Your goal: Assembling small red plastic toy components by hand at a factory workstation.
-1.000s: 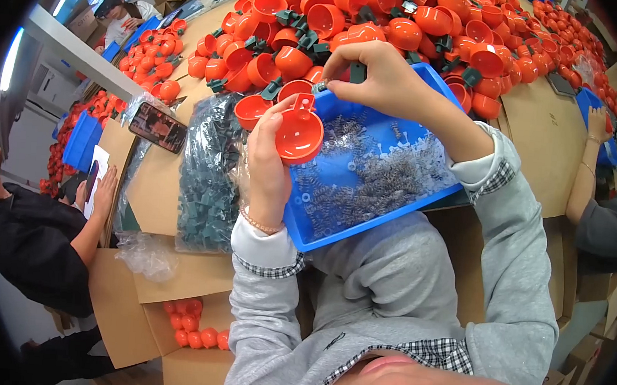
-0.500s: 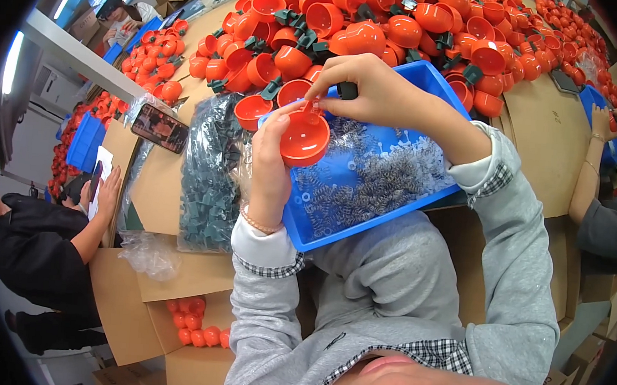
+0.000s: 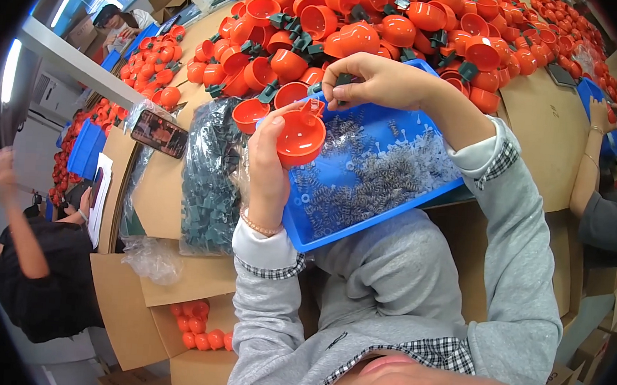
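Note:
In my left hand (image 3: pixel 267 168) is a glossy orange-red plastic cup (image 3: pixel 299 140), its hollow side facing up. The cup has a short stem with a small slotted end at its far rim. My right hand (image 3: pixel 366 86) is just beyond and right of that stem, with thumb and forefinger pinched together. What the pinch holds, if anything, is hidden; a dark bit shows between the fingers. Under both hands lies a blue tray (image 3: pixel 341 243) with many small metal springs (image 3: pixel 351 195) and clear plastic pins (image 3: pixel 425 158).
Beyond the tray rises a heap of orange-red cups (image 3: pixel 398 31) with dark green clips. On the left are a bag of dark green parts (image 3: pixel 213 179) and a phone (image 3: pixel 159 133). A cardboard box (image 3: pixel 121 308) stands below. Other people work at both sides.
My right hand has drawn slightly away from the cup's stem, exposing its slotted end. My left hand still holds the cup in nearly the same place. The person at left has raised an arm.

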Action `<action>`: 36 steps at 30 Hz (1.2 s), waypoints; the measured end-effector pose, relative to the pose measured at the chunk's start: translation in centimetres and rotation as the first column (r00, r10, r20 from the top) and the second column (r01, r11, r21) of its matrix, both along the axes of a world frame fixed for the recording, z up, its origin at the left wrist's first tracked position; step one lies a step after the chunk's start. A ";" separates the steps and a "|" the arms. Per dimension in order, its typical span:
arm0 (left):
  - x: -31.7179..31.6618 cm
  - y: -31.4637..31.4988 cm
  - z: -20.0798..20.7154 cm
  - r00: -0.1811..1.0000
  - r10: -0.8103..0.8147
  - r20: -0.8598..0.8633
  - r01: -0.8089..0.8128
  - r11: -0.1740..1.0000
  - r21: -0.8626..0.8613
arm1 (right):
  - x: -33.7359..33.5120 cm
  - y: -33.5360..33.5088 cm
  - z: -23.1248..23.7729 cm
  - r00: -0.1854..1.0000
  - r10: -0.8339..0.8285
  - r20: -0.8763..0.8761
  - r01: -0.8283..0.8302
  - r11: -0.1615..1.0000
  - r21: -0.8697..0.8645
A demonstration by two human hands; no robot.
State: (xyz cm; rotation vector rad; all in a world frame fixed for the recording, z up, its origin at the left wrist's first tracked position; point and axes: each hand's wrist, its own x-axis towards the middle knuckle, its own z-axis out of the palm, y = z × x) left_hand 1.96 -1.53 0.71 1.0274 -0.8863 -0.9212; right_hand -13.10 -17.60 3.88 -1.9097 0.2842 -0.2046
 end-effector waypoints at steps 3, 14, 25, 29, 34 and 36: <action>0.0 0.1 0.1 1.000 -0.015 -0.018 0.015 1.000 0.001 | 0.0 0.7 0.2 0.997 -0.075 0.035 0.072 0.993 0.089; 0.7 0.2 -0.8 0.995 0.088 -0.043 -0.088 0.996 0.014 | 0.9 1.0 -0.3 0.928 0.073 0.366 0.003 0.979 -0.204; 0.3 0.1 -0.7 0.991 0.115 -0.072 -0.116 0.993 0.001 | 1.1 1.1 -0.8 0.934 0.042 0.354 0.024 0.983 -0.182; 0.5 0.1 -0.8 0.990 0.121 -0.067 -0.121 0.993 -0.002 | 1.0 1.1 -0.6 0.939 0.024 0.343 0.021 0.992 -0.128; 1.0 0.0 -1.3 0.993 0.115 -0.035 -0.115 0.993 0.001 | 1.0 1.2 -0.6 0.952 0.042 0.305 0.001 0.990 -0.140; 1.0 0.1 -1.3 0.994 0.108 -0.024 -0.108 0.994 0.009 | 1.0 1.1 -0.7 0.956 0.036 0.290 0.005 0.990 -0.140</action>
